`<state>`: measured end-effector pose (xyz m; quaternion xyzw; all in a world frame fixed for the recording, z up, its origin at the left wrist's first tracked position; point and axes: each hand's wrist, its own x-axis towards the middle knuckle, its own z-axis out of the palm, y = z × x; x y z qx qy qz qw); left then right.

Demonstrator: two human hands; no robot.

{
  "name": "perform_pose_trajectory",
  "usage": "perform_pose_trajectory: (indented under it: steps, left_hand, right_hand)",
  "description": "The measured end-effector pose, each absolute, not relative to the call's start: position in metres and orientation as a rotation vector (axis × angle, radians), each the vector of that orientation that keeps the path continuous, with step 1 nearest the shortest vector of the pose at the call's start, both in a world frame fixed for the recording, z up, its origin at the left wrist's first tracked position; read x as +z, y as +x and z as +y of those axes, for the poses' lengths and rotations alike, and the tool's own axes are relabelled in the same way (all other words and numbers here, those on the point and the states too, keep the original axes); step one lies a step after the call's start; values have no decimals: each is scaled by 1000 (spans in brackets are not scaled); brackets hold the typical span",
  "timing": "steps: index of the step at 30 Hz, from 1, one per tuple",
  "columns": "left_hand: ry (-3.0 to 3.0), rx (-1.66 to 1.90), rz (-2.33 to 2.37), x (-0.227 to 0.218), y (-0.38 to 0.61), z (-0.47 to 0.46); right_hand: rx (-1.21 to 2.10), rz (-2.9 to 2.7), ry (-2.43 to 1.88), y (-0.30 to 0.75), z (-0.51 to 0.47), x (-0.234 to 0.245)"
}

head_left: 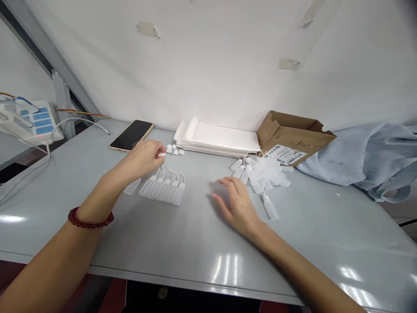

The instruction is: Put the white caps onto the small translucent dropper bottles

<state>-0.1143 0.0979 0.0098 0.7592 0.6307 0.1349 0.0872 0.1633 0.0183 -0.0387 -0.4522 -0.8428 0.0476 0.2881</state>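
My left hand (pixel 146 157) is closed in a pinch, with a small white piece (pixel 162 154) showing at its fingertips. Right beside those fingertips lies a little cluster of small white pieces (pixel 175 148). Below that hand, a row of translucent plastic tubes (pixel 164 190), each with a thin curved white tail, lies side by side; the hand and wrist partly cover the row's left end. My right hand (pixel 239 204) holds nothing, its fingers apart above the table. Just right of it is a loose heap of similar translucent tubes (pixel 265 171), with one tube (pixel 269 206) lying nearer to me.
A black-screened phone (pixel 132 135) lies behind my left hand. Against the wall are a stack of white envelopes (pixel 221 137) and an open cardboard box (pixel 295 137). Grey-blue cloth (pixel 371 156) lies at right. A power strip (pixel 39 121) and white cable (pixel 48 148) are at left.
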Motion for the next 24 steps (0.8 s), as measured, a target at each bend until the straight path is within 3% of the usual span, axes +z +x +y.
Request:
perform_pose_trajectory:
  steps: [7,24]
  left_hand:
    - [2326,648,1729,9,-94,88]
    - [1615,836,1395,12,-64,68]
  right_hand:
    - [650,-2396,-1148,106,22,-27]
    - [709,-2273,-1231,122,22,-32]
